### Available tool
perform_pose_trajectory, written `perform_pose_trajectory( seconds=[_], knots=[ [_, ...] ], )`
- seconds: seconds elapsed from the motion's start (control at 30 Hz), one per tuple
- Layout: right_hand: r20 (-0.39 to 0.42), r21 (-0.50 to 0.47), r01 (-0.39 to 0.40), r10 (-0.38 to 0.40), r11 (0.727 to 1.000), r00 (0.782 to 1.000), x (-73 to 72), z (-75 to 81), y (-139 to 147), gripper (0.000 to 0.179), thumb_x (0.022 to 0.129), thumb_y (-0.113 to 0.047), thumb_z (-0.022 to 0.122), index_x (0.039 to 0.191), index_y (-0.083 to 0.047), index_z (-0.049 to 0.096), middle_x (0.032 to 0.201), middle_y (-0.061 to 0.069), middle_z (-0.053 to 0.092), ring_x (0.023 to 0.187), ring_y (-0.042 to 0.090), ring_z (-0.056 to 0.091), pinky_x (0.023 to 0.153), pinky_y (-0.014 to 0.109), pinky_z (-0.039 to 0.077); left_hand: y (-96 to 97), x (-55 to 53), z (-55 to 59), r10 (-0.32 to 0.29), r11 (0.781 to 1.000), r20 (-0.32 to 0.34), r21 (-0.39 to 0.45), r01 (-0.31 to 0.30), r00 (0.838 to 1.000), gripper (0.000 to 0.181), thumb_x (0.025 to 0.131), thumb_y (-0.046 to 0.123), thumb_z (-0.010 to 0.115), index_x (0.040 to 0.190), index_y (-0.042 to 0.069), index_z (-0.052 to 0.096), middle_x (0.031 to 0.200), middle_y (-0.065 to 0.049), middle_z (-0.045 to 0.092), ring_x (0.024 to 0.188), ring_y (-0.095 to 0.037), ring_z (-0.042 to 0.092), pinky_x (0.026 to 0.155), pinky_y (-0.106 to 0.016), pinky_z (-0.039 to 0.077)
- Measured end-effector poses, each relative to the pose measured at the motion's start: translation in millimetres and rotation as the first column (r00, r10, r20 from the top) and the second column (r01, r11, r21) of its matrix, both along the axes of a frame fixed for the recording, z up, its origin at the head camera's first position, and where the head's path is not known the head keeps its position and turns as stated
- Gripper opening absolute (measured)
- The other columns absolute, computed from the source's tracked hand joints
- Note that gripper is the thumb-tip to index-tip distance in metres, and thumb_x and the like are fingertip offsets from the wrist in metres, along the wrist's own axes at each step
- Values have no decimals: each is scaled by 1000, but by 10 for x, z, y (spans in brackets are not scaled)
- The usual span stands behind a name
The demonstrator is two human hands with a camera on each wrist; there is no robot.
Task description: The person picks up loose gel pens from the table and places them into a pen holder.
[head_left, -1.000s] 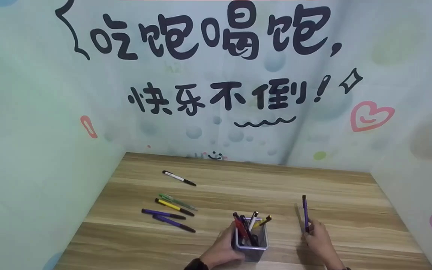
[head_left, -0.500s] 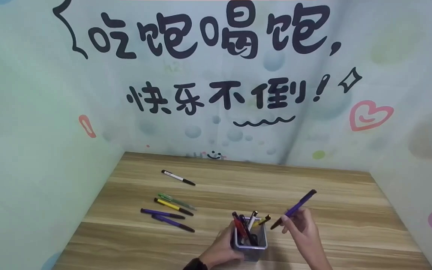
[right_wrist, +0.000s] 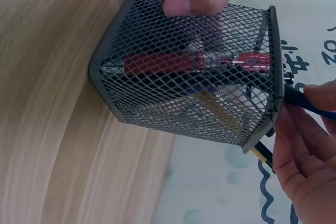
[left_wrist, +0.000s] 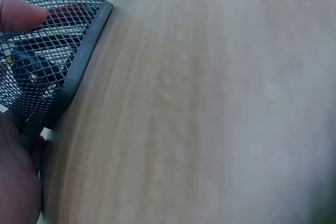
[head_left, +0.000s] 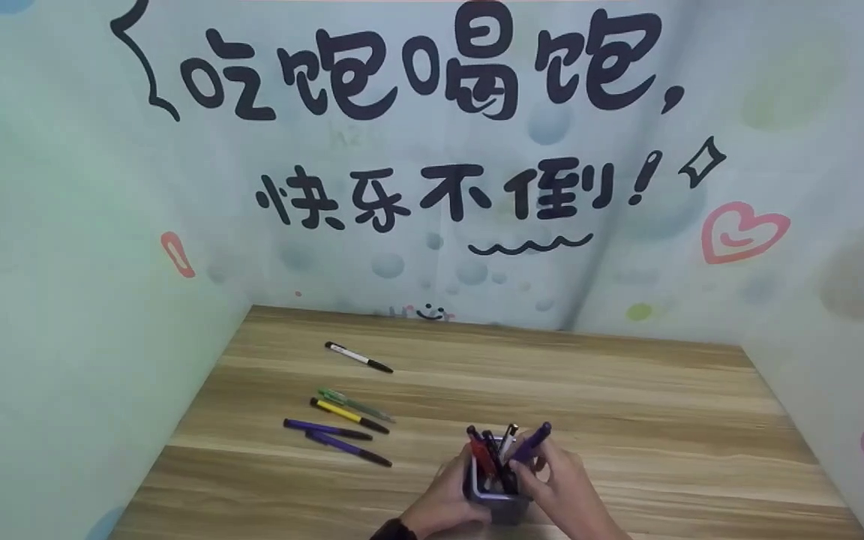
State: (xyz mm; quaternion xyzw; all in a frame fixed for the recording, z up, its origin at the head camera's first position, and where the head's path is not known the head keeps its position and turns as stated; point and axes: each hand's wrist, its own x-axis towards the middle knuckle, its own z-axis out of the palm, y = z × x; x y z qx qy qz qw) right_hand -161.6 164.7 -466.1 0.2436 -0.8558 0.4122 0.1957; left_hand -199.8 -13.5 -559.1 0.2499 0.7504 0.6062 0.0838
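Note:
My left hand (head_left: 445,491) grips a black mesh pen holder (head_left: 508,511) that stands upright near the table's front. In the left wrist view its thumb lies against the mesh wall (left_wrist: 58,40). A blue-purple pen (head_left: 534,442) is pinched in my right hand (head_left: 568,484), slanting down into the holder's opening at the right side. Its lower end sits at the rim in the right wrist view, where the dark pen (right_wrist: 304,103) runs between thumb and fingers. A red pen (head_left: 479,452), a white pen (head_left: 508,439) and a yellow one (right_wrist: 261,153) stand in the holder.
On the left of the wooden table (head_left: 627,375) lie two blue pens (head_left: 327,428), a yellow pen (head_left: 348,415), a green pen (head_left: 357,405) and, farther back, a white pen (head_left: 359,358). Printed cloth walls (head_left: 432,277) bound the back and sides.
My right hand has brought the blue-purple pen leftward from the right side of the table to the holder's mouth, tilting it along the way. The left hand and the holder have stayed put.

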Motion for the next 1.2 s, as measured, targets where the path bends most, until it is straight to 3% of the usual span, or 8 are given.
perform_pose_trajectory(
  seconds=[0.1, 0.3, 0.47, 0.6, 0.77, 0.9, 1.07, 1.2],
  knots=[
    [21, 49, 3, -4, 999, 1000, -20, -12, -7, 20, 79, -2, 68, 93, -10, 57, 77, -5, 65, 69, 0, 54, 58, 22, 47, -5, 6, 1, 6, 1000, 3, -13, -6, 1000, 88, 54, 5, 77, 132, 24, 40, 119, 4, 58, 108, -9, 51, 98, -27, 35],
    [184, 78, -3, -11, 997, 983, -44, 15, -47, 17, 87, -12, 63, 102, -8, 57, 85, -1, 69, 76, 4, 61, 63, 21, 49, -11, 20, 14, -2, 1000, 25, 2, 2, 1000, 85, 55, 4, 76, 130, 22, 41, 118, 3, 58, 107, -10, 52, 97, -26, 36],
    [200, 49, 25, -35, 998, 979, -52, 40, -74, 17, 89, -14, 61, 105, -8, 58, 81, -6, 63, 71, 0, 54, 58, 18, 45, 6, 9, 24, -21, 999, 108, 37, 17, 994, 86, 56, 1, 75, 131, 24, 40, 121, 2, 57, 109, -10, 52, 98, -25, 35],
    [209, 50, 35, -45, 998, 977, -52, 49, -76, 17, 89, -13, 60, 105, -7, 57, 81, -6, 62, 72, 0, 53, 58, 18, 45, 7, 12, 29, -18, 999, 103, 39, 14, 994, 87, 56, 1, 75, 132, 23, 40, 121, 1, 57, 109, -10, 52, 97, -25, 36],
    [112, 0, 58, -58, 998, 992, -38, 4, -60, 17, 86, -8, 63, 102, -6, 59, 82, -6, 63, 73, 0, 54, 60, 19, 46, -3, 30, 36, -16, 999, 64, 36, 14, 998, 87, 56, 1, 76, 132, 22, 40, 119, 1, 58, 106, -9, 53, 95, -24, 37],
    [39, -108, 146, -142, 983, 989, -5, -38, -14, 22, 80, -5, 69, 98, -3, 59, 81, -4, 61, 72, 3, 52, 60, 21, 44, -7, 38, 35, 2, 1000, 22, -7, -2, 1000, 89, 56, 6, 78, 134, 22, 38, 118, 2, 58, 106, -9, 51, 95, -26, 36],
    [236, -239, 244, -188, 940, 953, 47, -90, 84, 51, 76, -9, 74, 116, 4, 46, 102, 9, 53, 87, 6, 46, 72, 22, 44, -15, 31, 21, 20, 999, -23, -27, -21, 1000, 87, 58, 12, 81, 133, 22, 39, 120, 1, 58, 110, -11, 51, 98, -28, 36],
    [430, -307, 143, 3, 941, 903, 65, -216, 164, 90, 72, -8, 76, 140, 5, 18, 129, 26, 38, 118, 28, 42, 97, 42, 42, -9, 20, 8, 14, 1000, -30, -19, -15, 999, 85, 56, 9, 80, 130, 22, 41, 118, 0, 59, 108, -11, 53, 97, -27, 37]
  ],
)
